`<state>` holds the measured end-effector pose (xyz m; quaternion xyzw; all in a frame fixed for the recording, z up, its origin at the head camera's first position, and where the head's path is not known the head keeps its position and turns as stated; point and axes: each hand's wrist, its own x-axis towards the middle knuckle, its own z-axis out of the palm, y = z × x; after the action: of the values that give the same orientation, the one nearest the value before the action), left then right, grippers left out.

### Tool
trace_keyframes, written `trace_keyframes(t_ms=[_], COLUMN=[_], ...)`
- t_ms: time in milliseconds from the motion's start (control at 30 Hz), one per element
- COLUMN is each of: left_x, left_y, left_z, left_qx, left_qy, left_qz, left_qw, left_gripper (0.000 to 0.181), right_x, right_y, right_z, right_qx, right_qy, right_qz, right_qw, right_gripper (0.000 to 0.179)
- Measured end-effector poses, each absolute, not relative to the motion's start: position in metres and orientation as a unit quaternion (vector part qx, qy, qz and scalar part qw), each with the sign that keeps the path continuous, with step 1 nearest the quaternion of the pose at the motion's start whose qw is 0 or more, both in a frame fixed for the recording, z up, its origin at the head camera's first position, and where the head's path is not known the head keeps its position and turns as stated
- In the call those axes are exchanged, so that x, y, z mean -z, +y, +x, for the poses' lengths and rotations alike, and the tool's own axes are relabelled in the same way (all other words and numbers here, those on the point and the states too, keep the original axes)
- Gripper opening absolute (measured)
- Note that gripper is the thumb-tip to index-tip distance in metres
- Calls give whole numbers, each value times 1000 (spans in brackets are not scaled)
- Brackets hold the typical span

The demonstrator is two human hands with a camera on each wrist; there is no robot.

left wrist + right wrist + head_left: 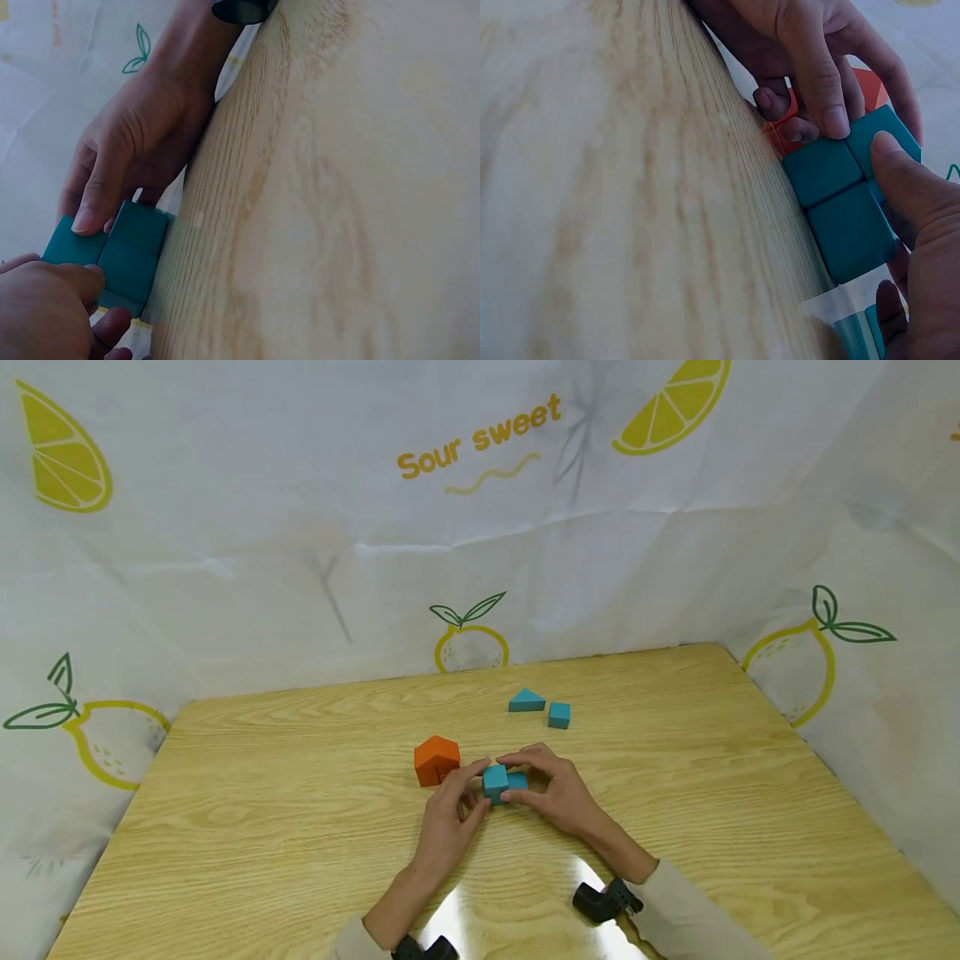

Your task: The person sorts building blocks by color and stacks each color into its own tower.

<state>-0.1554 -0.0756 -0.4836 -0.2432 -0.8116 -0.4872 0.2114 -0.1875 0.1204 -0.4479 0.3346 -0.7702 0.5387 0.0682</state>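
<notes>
Three blue cubes sit together between the two hands: two lower ones side by side on the table, and an upper cube (pixel 495 778) stacked over the left one. The lower right cube (pixel 851 234) shows whole in the right wrist view. My right hand (pixel 564 793) pinches the upper cube, its thumb on the front face and its forefinger behind. From the left, my left hand (pixel 444 828) holds the stack with thumb and forefinger at the seam between the upper cube and the lower left cube (pixel 823 172).
An orange block shape (pixel 437 758) with a peaked top stands just beyond the left hand, partly covered by it. Farther back lie a blue triangular block (pixel 527 700) and another blue cube (pixel 558 715). A lemon-printed cloth (pixel 300 568) hangs behind the wooden table (pixel 262 827).
</notes>
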Motion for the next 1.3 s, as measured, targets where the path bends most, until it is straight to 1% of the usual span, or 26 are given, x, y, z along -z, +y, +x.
trace_keyframes(t_ms=[200, 533, 800, 933, 1167, 1300], left_x=[485, 486, 485, 485, 483, 483], left_y=[-76, -76, -75, -75, -75, -75], left_z=[-157, -157, -157, -157, -155, -155], left_qx=[484, 489, 487, 487, 487, 489], left_qy=[-807, -807, -804, -804, -806, -806], left_qz=[-257, -255, -258, -256, -251, -249], left_qw=[220, 214, 223, 226, 224, 221], left_gripper=[51, 51, 50, 50, 50, 50], right_x=[447, 445, 440, 440, 440, 442], right_y=[121, 122, 125, 130, 142, 149], right_z=[-187, -187, -190, -195, -207, -214], right_qx=[-539, -549, -600, -621, -631, -617], right_qy=[-770, -770, -757, -756, -757, -765], right_qz=[334, 321, 253, 197, 116, 95], right_qw=[64, 59, 48, 63, 125, 157], right_gripper=[42, 42, 28, 26, 30, 30])
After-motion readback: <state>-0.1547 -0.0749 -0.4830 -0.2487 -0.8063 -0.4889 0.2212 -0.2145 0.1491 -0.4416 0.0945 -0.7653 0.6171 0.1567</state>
